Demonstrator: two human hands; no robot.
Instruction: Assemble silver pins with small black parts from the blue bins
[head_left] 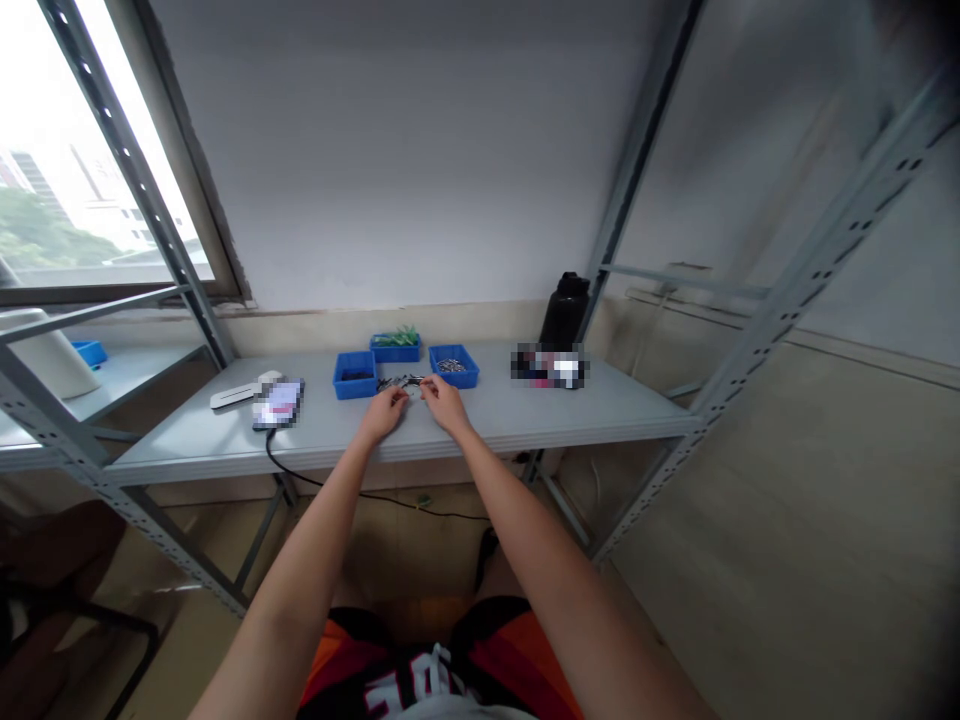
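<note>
My left hand (385, 412) rests over the grey shelf top, its fingers pinched on something too small to make out. Close to its right, my right hand (442, 401) is also pinched, and what it holds is too small to name. Just beyond my fingertips lies a pile of small dark and silvery pieces (401, 381). A blue bin (355, 391) with dark contents stands to the left of the pile. Another blue bin (457, 379) holds small metallic pieces on the right. Behind them, a third blue bin (396, 354) contains green items.
A phone (280, 403) with a black cable (300, 475) and a white device (236, 396) lie on the left. A black bottle (565, 312) and a blurred item (547, 367) stand at the right. Metal posts (637, 150) frame the shelf. A person's leg shows at lower left.
</note>
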